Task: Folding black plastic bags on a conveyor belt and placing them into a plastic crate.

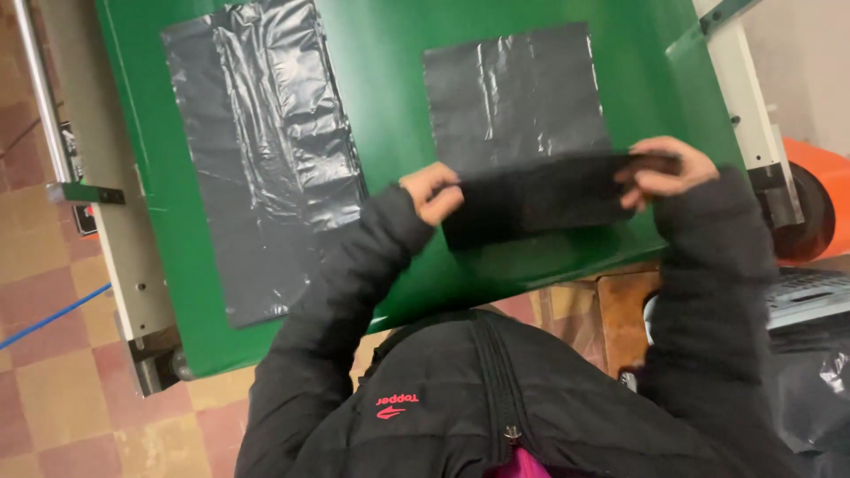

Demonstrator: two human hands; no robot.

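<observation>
The person stands at the near edge of a green table [398, 88] and holds a folded black plastic strip [540, 199] between the two hands. The left hand [432, 193] grips the left end of the strip with fingers closed around it. The right hand [664, 168] pinches the right end, the fingers curled tight over the top edge. The strip is stretched almost flat between the hands, just above the near part of the table, a little tilted so the right end is farther.

Directly behind the strip, a flat black plastic sheet [513, 88] lies on the table, nearly square; the strip covers its near edge. On the left side of the table a longer black plastic bag [266, 150] lies flat and wrinkled, well apart from the hands.

The person wears a black padded jacket [478, 398] whose sleeves reach to the wrists. At the far right an orange machine part [819, 190] shows beside the table frame. The floor [53, 372] at the left has reddish and tan tiles.
</observation>
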